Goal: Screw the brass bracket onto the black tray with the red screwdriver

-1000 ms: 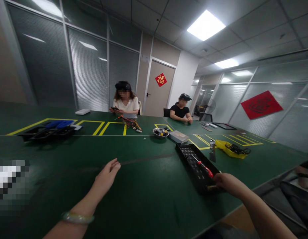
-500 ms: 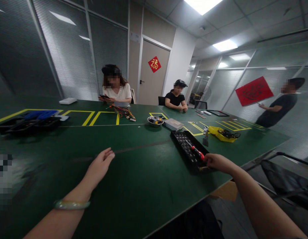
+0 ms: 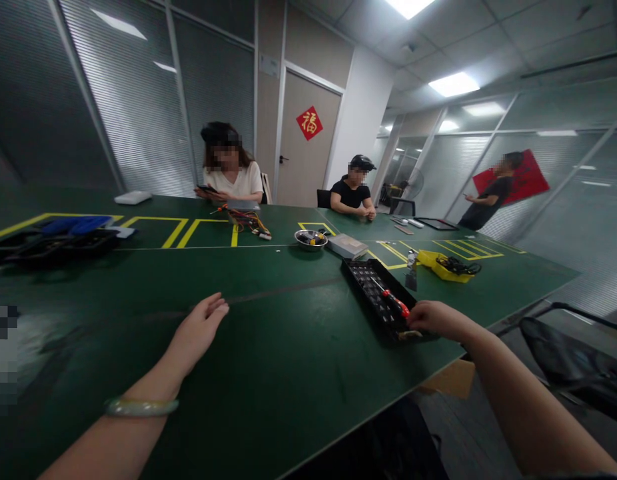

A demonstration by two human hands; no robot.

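Observation:
My left hand point(image 3: 196, 331) rests flat on the green table point(image 3: 268, 347), fingers stretched out and holding nothing; a pale green bangle point(image 3: 140, 406) sits on that wrist. My right hand point(image 3: 436, 318) is closed on the near end of a long black perforated tray point(image 3: 376, 297) that lies near the table's right edge. A red-handled screwdriver point(image 3: 394, 301) lies in the tray just ahead of my right fingers.
A steel bowl point(image 3: 310, 238), a grey box point(image 3: 346, 245), a yellow tray with cables point(image 3: 446, 267) and a wire bundle point(image 3: 248, 222) lie farther back. Black trays point(image 3: 48, 241) sit far left. Two seated people face the table; a third person stands at right.
The view has swung slightly right and down. A standing person has come into sight and moved left before the red wall sign. Both hands have kept their places.

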